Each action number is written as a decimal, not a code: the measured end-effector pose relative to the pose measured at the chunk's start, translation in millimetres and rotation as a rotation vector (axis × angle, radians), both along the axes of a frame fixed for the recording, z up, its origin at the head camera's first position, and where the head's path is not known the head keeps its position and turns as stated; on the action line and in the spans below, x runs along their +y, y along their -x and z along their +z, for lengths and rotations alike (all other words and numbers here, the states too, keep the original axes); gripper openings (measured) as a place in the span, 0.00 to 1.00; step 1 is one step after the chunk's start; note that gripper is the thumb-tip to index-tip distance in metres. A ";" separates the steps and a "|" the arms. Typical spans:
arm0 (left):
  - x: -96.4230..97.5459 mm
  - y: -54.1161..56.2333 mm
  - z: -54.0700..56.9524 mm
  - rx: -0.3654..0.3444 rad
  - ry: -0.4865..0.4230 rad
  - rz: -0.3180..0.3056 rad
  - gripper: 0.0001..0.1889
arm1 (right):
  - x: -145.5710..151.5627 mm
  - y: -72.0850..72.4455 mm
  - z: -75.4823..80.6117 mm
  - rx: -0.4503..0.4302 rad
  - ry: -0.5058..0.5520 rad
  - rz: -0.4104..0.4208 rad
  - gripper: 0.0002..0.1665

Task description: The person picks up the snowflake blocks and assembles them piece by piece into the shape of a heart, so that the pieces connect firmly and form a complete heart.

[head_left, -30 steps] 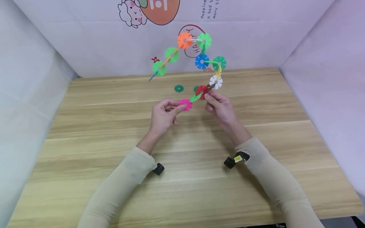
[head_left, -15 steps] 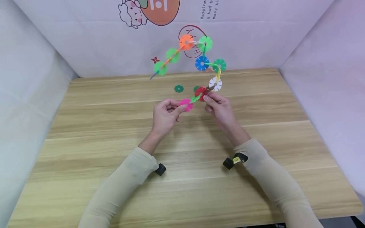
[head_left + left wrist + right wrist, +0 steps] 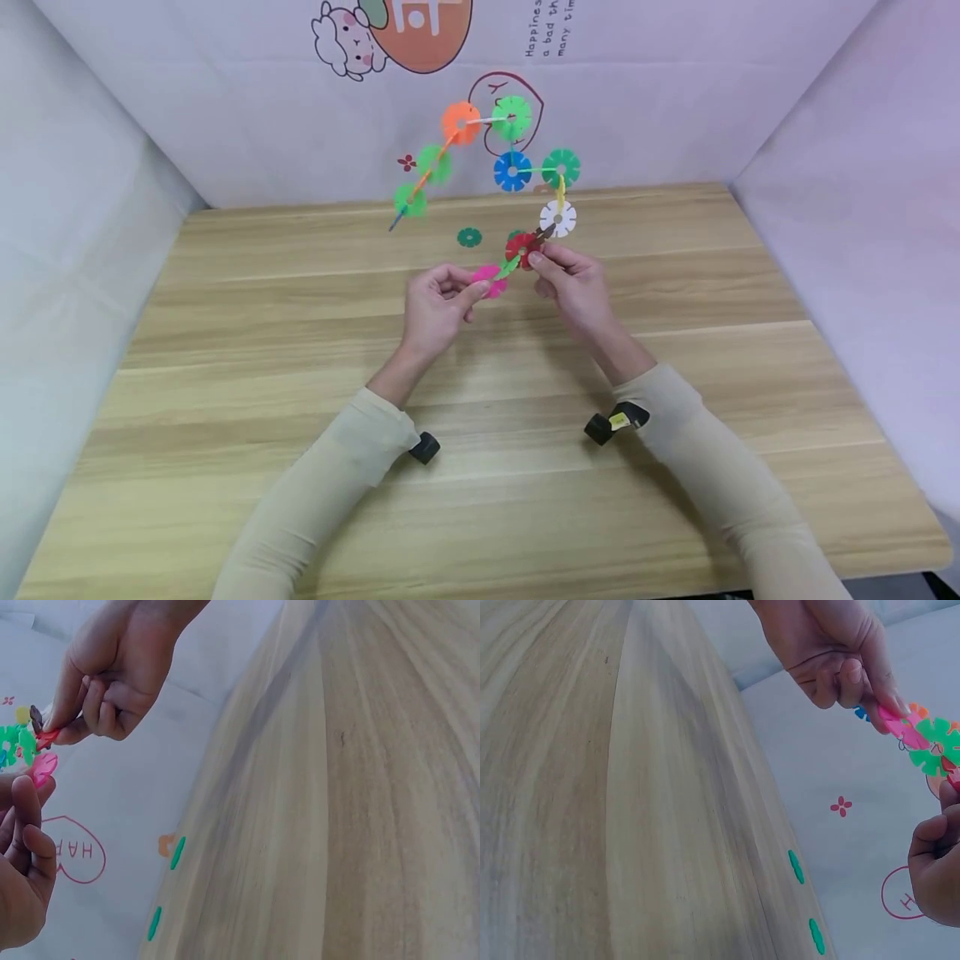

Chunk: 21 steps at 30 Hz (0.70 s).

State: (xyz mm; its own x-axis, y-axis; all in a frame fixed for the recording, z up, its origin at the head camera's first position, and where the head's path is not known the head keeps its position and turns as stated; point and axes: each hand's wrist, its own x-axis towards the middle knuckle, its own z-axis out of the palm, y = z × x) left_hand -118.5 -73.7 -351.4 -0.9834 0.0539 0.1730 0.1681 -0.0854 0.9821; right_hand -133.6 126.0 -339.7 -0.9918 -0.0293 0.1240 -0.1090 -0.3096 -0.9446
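Observation:
A chain of slotted plastic snowflake discs hangs above the table between both hands. My left hand [image 3: 438, 308] pinches the pink disc [image 3: 493, 288] at one end between thumb and fingers. With thumb and forefinger, my right hand [image 3: 581, 287] grips the red disc [image 3: 517, 249]. A light green disc [image 3: 932, 748] joins pink to red. Past the red one come a brown disc [image 3: 544, 237], a white disc [image 3: 557, 219] and a yellow disc. The chain then bends through a blue disc [image 3: 513, 172] and an orange disc [image 3: 460, 123], ending freely at the left in a blue disc seen edge-on.
Two loose dark green discs lie on the wooden table [image 3: 480, 467] near its back edge, one [image 3: 469, 237] fully visible, the other partly covered by the red disc in the head view. A white printed cloth [image 3: 637, 108] stands behind, with pale cloth walls at both sides.
The far part of the chain has swung left and slightly down, its free end dropping. Both hands keep their grips and have shifted only slightly.

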 end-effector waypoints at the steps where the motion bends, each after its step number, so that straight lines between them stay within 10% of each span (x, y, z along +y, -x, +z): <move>1: -0.2 0.6 0.1 0.001 -0.005 0.001 0.05 | 0.1 0.6 0.3 -0.002 -0.004 -0.003 0.18; 21: 16.6 11.6 -4.6 0.040 -0.082 0.007 0.04 | 3.9 -9.7 -15.0 -0.051 -0.259 0.055 0.08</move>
